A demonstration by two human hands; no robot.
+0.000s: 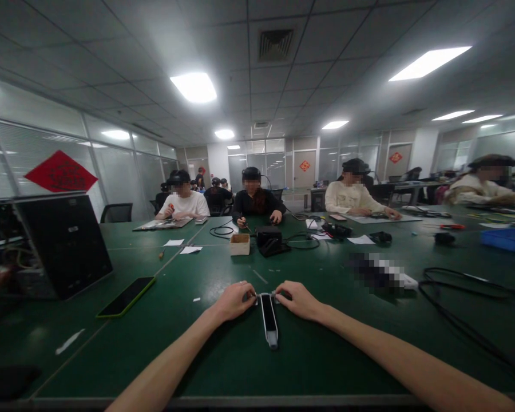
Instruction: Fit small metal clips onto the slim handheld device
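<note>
Slim black-and-white device point(269, 321): lower centre of frame, on surface point(189, 357) | left grip point(235, 300), right grip point(299, 298): curled at its upper end; whether clamped, cannot tell | probably light, stiff; better hold side edges

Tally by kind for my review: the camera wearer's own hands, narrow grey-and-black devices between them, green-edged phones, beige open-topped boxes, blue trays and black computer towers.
Own hands: 2 (left hand, right hand)
Narrow grey-and-black device: 1
Green-edged phone: 1
Beige open-topped box: 1
Blue tray: 1
Black computer tower: 1
Total: 7
</note>
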